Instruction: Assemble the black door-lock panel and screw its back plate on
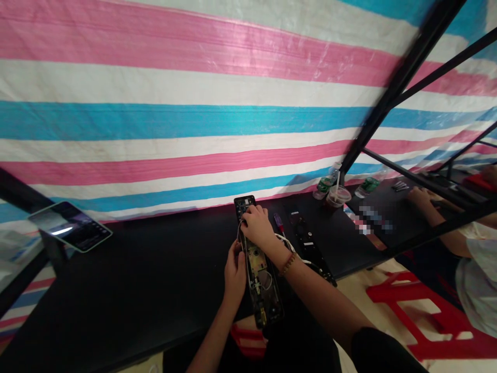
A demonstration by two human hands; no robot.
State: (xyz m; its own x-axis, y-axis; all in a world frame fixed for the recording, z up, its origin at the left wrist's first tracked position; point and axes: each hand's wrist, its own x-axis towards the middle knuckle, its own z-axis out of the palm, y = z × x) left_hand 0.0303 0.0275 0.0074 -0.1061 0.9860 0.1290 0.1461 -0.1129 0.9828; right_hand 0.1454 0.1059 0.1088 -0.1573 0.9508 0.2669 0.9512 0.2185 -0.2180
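Note:
An opened electronic door lock (257,260), long and narrow with a black housing, extends over the table's front edge. Its circuit board shows at the far end, with a metal mechanism and wires further down. My left hand (235,272) grips its left side, thumb against the edge. Over the upper part, my right hand (259,228) has its fingers pinched at a thin wire (239,226); the fingertips partly hide it. To the right lie a purple-and-red screwdriver (278,221) and a black lock panel (309,243), with a white cable (286,241) beside my right wrist.
A tablet (72,226) leans at the left. A plastic cup with a straw (338,196) and a water bottle (323,187) stand at the back right. Beyond a black metal frame (368,129), another person's arm (438,217) rests near a red stool (430,316). Striped sheeting hangs behind the table.

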